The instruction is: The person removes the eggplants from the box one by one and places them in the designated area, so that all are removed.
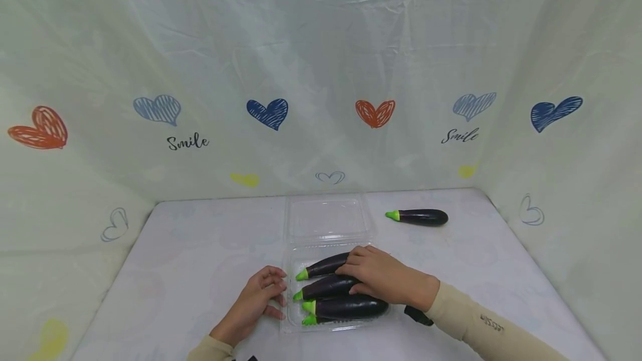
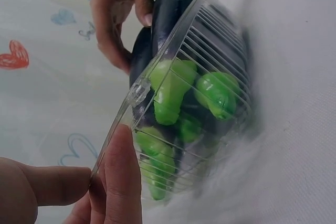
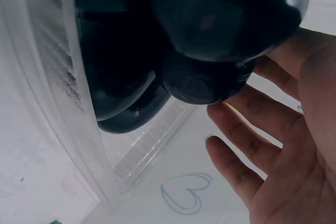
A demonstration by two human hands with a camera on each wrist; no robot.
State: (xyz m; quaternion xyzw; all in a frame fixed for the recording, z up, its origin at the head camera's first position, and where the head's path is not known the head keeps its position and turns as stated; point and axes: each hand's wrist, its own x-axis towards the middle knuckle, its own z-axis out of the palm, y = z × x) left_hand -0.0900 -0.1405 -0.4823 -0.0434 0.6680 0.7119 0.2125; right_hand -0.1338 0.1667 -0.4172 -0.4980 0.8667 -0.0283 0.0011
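A clear plastic clamshell container point(image 1: 311, 254) stands before me with several dark eggplants point(image 1: 351, 308) in its tray, their green stem ends facing left. My left hand point(image 1: 253, 302) is at the tray's left side; in the left wrist view its thumb point(image 2: 60, 184) and a finger pinch the clear rim. Over the right part of the pile lies my right hand point(image 1: 386, 274), holding an eggplant point(image 3: 231, 14) with its thumb and front fingers. The other fingers spread beyond the eggplants in the right wrist view. The palm hides the right ends of the upper eggplants in the head view.
The container's lid point(image 1: 326, 219) lies folded back behind the tray. Another eggplant point(image 1: 423, 217) rests on the white tablecloth point(image 1: 200, 255) at the back right. A white curtain point(image 1: 321, 71) with printed hearts encloses the table's back and sides.
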